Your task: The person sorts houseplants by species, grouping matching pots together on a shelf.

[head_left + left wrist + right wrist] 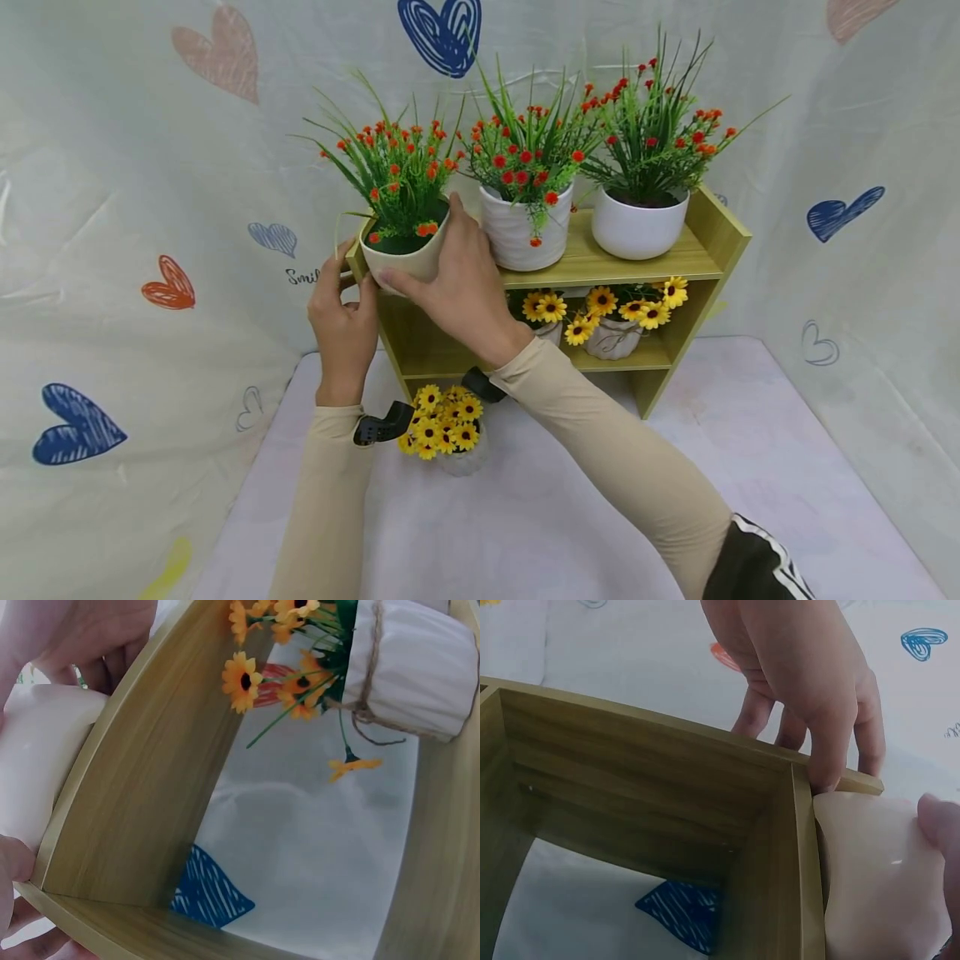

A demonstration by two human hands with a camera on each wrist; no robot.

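My right hand [476, 279] holds a cream flowerpot [408, 262] of grass and small red-orange flowers at the left end of the wooden shelf's [726, 237] top board. Its thumb lies across the pot's front and the other fingers reach round the far side. At the shelf's left side panel, my left hand [345, 321] grips the edge, thumb by the pot and fingers outside, as the right wrist view shows. Beside the held pot stand a ribbed white pot [525, 229] and a smooth white pot [639, 227], both with red flowers.
Lower in the shelf are two wrapped pots of yellow flowers, one partly hidden [551, 332] and one tied with twine [615, 337]. Another pot of yellow flowers [465, 458] stands on the table [540, 525] before the shelf. A heart-printed curtain [150, 167] hangs behind.
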